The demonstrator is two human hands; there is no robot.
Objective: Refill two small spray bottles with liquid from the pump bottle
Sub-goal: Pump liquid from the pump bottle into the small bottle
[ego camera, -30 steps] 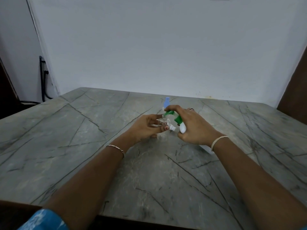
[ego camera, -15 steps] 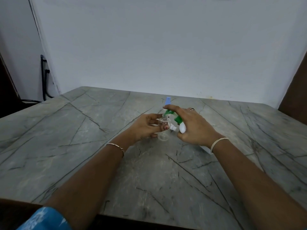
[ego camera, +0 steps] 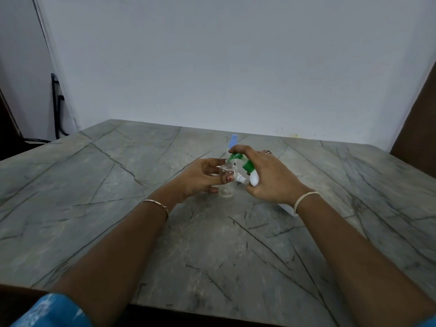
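Nearest the camera a blue sleeve [ego camera: 47, 310] shows at the bottom left, and two bare forearms reach out over the grey veined table [ego camera: 106, 197], a thin chain bracelet [ego camera: 162, 206] on the left wrist and a pale band [ego camera: 305, 197] on the right. The left hand [ego camera: 200, 178] curls fingers and thumb round the small clear spray bottle [ego camera: 227, 186], which stands upright on the table with its neck open. The grip looks meant to steady so light a bottle against tipping while it takes liquid. The right hand [ego camera: 271, 180] grasps the white pump bottle [ego camera: 254, 180], tilted so that its base points back toward the person and its green pump head [ego camera: 238, 158] leans over the open neck. The forefinger is laid along the top of the pump, seemingly ready to press. Whether the spout touches the mouth or sits just above it I cannot tell. Between the two hands shows a small white spray top [ego camera: 241, 178], likely off this bottle; whether it lies on the table or is held is unclear. Just behind the pump, partly hidden by the fingers, stands a second small bottle [ego camera: 234, 139] with a pale blue cap, apparently awaiting its turn. Farther off are a plain white wall [ego camera: 236, 67] and a dark cable [ego camera: 56, 107] running down at the left.
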